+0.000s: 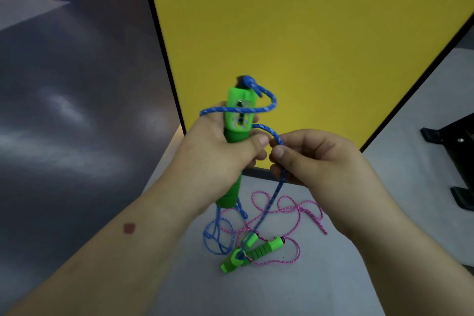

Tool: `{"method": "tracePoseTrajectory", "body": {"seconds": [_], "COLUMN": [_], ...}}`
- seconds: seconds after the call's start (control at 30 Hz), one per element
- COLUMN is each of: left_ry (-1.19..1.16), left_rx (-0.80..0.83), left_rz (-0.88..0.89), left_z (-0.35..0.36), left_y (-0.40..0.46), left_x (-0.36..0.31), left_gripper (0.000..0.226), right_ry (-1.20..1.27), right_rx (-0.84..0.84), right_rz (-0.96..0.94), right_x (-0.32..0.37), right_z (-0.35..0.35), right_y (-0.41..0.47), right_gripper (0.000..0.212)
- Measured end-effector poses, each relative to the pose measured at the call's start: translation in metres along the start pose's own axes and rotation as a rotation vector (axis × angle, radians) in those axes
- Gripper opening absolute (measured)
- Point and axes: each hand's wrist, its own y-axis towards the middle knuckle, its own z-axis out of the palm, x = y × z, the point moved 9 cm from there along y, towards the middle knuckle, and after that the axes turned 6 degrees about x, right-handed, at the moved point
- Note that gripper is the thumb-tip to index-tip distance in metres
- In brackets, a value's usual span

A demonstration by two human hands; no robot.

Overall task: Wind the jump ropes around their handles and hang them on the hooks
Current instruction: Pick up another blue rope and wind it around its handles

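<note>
A person's left hand [218, 146] grips a green handle [234, 141] upright at the frame's centre, while the right hand [315, 156], at three o'clock of it, pinches the blue rope [269, 131] between thumb and fingers. One turn of the rope crosses the handle's upper end, and the rest drops to a loose coil on the grey floor [359, 277] at six o'clock. There a pink rope [289, 209] lies tangled around more green handles [264, 249]. A yellow panel [307, 33] fills twelve o'clock; a dark stand [456, 136] sits at three o'clock.
</note>
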Motion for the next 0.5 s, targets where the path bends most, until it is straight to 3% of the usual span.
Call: {"method": "tracePoseTrajectory", "body": {"seconds": [0.13,0.2,0.3,0.4,0.5], "left_ry": [-0.450,-0.585,-0.612,-0.617,-0.611], "left_rx": [-0.101,-0.095,0.007,0.106,0.039], "left_rz": [-0.146,-0.197,-0.228,-0.173,-0.160], "left_z": [-0.012,-0.015,0.001,0.022,0.017], "left_y": [0.004,0.006,0.002,0.000,0.001], "left_x": [0.018,0.024,0.024,0.020,0.019], "left_gripper": [0.019,0.018,0.023,0.031,0.023], "right_ry": [-0.051,-0.084,-0.057,-0.212,-0.221], "right_rx": [0.163,0.162,0.015,0.059,0.095], "right_rz": [0.114,0.136,0.099,0.071,0.093], "right_x": [-0.011,-0.014,-0.004,0.006,0.003], "right_z": [0.009,0.006,-0.006,0.004,0.007], "right_y": [-0.003,-0.004,-0.003,-0.006,-0.007], "right_gripper": [0.008,0.012,0.013,0.011,0.009]}}
